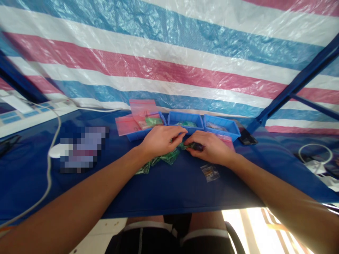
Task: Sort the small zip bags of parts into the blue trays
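My right hand (212,147) is closed, with its thumb and fingertips pinched on a small green plastic bag (182,145). A dark patch shows between its fingers; I cannot make out what it is. Close beside it, my left hand (162,139) has bent fingers drawn toward the thumb, and whatever lies between them is hidden. Several green plastic bags (170,157) lie crumpled on the blue tabletop (169,190) below the left hand. A small clear bag (210,173) with brownish contents lies below the right hand.
Behind my hands stand a left blue bin (135,135) with pink bags (143,109) and a green packet, a middle bin (173,118) and a right bin (233,128) with packets. A phone (246,135) lies at right. A white cable (49,169) runs along the left.
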Demonstrator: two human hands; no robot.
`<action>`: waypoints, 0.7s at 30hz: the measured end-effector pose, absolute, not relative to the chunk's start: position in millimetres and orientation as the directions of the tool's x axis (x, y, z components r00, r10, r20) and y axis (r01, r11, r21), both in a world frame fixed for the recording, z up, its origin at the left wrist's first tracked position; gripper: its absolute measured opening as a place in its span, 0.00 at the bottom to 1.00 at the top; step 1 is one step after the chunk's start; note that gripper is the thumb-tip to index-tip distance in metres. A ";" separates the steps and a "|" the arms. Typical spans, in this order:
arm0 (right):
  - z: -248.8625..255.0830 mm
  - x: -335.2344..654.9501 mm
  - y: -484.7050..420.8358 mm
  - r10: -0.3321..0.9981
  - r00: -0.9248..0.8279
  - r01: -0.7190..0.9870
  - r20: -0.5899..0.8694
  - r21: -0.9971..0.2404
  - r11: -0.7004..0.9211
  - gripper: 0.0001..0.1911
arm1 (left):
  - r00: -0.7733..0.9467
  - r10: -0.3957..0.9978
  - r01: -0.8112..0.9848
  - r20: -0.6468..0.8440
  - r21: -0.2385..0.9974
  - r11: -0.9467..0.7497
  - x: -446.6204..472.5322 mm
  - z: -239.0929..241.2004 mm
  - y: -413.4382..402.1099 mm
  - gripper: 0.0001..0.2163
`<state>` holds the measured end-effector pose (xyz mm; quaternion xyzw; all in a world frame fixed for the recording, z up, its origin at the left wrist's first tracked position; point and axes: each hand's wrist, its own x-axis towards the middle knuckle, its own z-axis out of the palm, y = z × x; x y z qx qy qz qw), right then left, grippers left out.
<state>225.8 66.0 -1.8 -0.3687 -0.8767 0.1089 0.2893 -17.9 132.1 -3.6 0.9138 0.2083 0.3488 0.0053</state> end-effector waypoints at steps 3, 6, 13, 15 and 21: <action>-0.9 226.3 66.7 0.768 -0.450 0.574 0.456 -0.511 0.640 0.08 | 0.673 0.295 0.283 0.678 0.132 -0.950 -17.6 3.2 131.4 0.12; 0.4 225.7 68.0 0.851 -0.274 0.443 0.449 -0.726 0.526 0.03 | 0.680 0.229 0.187 0.696 0.138 -0.973 -18.2 8.6 129.6 0.17; 3.4 218.0 70.0 0.942 -0.127 -0.050 0.310 -0.951 0.306 0.16 | 0.697 0.307 0.275 0.648 0.154 -0.949 -17.7 0.6 130.2 0.25; 4.4 216.3 69.3 0.943 -0.123 -0.063 0.309 -0.951 0.303 0.16 | 0.673 0.303 0.281 0.675 0.146 -0.949 -17.6 0.1 131.0 0.25; -0.9 215.4 68.3 0.929 -0.229 -0.095 0.292 -0.956 0.277 0.13 | 0.634 0.241 0.257 0.735 0.093 -0.962 -18.3 7.4 127.8 0.23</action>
